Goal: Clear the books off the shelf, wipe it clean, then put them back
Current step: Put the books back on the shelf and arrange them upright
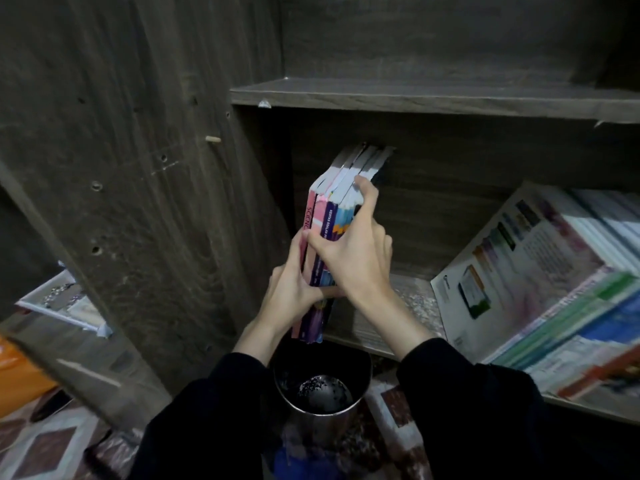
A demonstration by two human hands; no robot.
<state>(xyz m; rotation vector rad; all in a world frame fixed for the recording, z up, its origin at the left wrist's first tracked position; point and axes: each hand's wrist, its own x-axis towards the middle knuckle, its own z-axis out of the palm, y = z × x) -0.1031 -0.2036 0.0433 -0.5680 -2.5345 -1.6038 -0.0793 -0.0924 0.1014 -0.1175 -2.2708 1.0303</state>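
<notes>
- Closest in, on the floor just under the shelf edge: a round metal bin (322,386), open-topped, dark inside, with a pale speckled patch at the bottom. Too dim to name the contents.
- Just above its rim, grasps a bundle of books (332,216) from both sides. Left hand (294,292) curled round the lower spines. Right hand (353,258) clamped over the upper part, thumb across the spines, one finger stretched along the page edges.
- Probably squeezes this way to move several thin volumes as one block without losing any.
- Holds the bundle upright but tipped, top leaning back into the bay, foot at the front lip of the shelf (391,303) and slightly overhanging the bin.
- Cannot tell from this alone whether coming off the board or going back on.
- Stands at the far left of the bay, near the side panel (156,185), likely for something to lean against.
- Further right on the same board: a leaning stack (540,271) of more books, slumped leftward with covers facing up, well apart from the bundle across bare, speckled board.
- Farthest: the upper shelf (415,98), roofing the bay.
</notes>
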